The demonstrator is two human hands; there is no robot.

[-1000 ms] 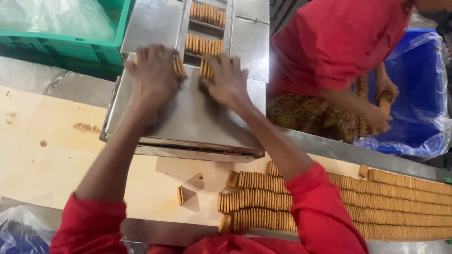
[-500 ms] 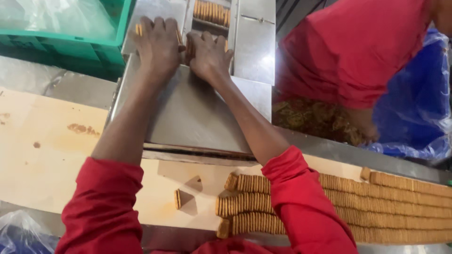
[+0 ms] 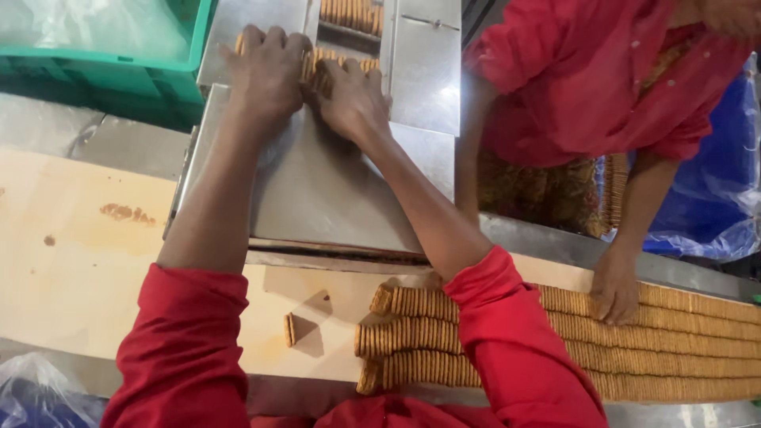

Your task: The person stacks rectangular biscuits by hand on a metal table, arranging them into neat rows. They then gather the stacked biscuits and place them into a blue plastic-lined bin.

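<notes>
My left hand point(image 3: 265, 75) and my right hand point(image 3: 354, 99) lie side by side at the far end of a sloping steel chute point(image 3: 317, 190). Between them they press a short row of round brown biscuits point(image 3: 315, 65) standing on edge. My left fingers curl over the row's left end and my right palm covers its right end. Further biscuits point(image 3: 351, 11) sit in the channel beyond. Both of my arms wear red sleeves.
Long rows of stacked biscuits point(image 3: 412, 337) lie on the pale conveyor belt point(image 3: 71, 261) near me. A few loose biscuits point(image 3: 290, 329) stand to their left. A person in red point(image 3: 602, 87) rests a hand point(image 3: 614, 289) on the rows. A green crate point(image 3: 103, 71) sits far left, blue plastic point(image 3: 713, 198) at right.
Both my hands have slid further up the steel chute, pushing the short row of biscuits toward the channel. The other person's hand has come down onto the long rows.
</notes>
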